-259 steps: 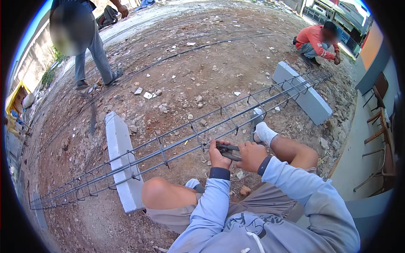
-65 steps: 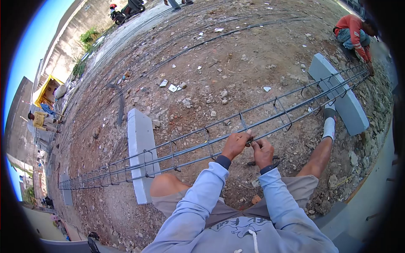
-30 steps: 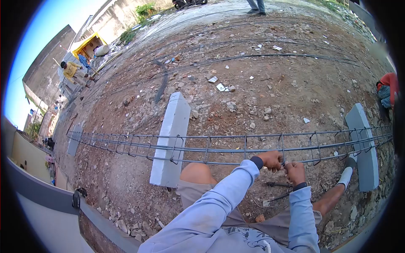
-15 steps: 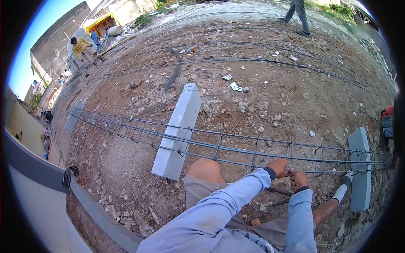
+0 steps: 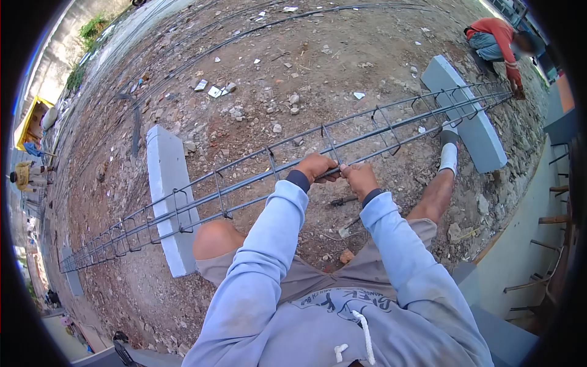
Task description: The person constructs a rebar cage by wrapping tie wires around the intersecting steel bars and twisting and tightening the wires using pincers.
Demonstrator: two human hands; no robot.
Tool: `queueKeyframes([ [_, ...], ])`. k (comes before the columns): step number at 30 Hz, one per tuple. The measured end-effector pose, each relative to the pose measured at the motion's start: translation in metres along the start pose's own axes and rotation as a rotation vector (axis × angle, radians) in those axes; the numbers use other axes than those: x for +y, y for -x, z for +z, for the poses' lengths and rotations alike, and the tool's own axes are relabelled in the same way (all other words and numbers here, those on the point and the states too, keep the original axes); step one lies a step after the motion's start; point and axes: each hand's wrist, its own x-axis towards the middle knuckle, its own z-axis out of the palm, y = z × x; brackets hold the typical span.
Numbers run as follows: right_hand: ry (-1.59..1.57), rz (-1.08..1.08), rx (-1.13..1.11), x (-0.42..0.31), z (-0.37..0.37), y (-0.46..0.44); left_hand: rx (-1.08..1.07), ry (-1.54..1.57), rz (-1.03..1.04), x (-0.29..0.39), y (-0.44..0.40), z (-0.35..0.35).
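A long cage of steel bars with square stirrups runs diagonally across the view, resting on pale blocks. My left hand is closed at the cage's near bar, beside a stirrup. Touching or nearly touching it, my right hand is also closed at the same bar. Whatever is pinched between the fingers is too small to make out. On the ground below my hands lies a dark tool, partly hidden by my right hand.
One pale block supports the cage at left, another at right. A co-worker in red crouches at the cage's far right end. Another person in yellow is at far left. Long loose bars lie behind; chairs stand at right.
The view has swung, so the cage slants up to the right again and the crouching co-worker is back in full sight. The pliers-like tool held earliest is out of my hands, which stay together at the near bar.
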Motion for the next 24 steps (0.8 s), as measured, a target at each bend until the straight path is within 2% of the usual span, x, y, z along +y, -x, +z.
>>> queueKeyframes([
  [3,-0.105,0.087,-0.042,-0.01,-0.003,0.01,0.074,-0.077,0.015,-0.007,-0.015,0.0],
  [5,-0.199,0.16,-0.038,-0.023,-0.003,0.022,0.156,-0.265,0.273,-0.035,-0.045,-0.005],
  [7,-0.248,0.174,-0.018,-0.021,0.0,0.025,0.279,-0.32,0.377,-0.035,-0.037,0.002],
  [9,-0.247,0.126,0.014,-0.009,0.004,0.019,0.451,-0.233,0.326,-0.029,-0.021,0.017],
  [12,-0.243,0.128,0.053,-0.012,0.006,0.022,0.6,-0.329,0.376,-0.021,0.0,0.028],
  [18,-0.172,0.082,0.045,-0.005,0.006,0.019,0.638,-0.163,0.369,-0.019,0.007,0.029],
  [24,-0.128,0.019,0.127,0.01,0.016,0.009,0.777,-0.257,0.515,-0.017,0.018,0.043],
])
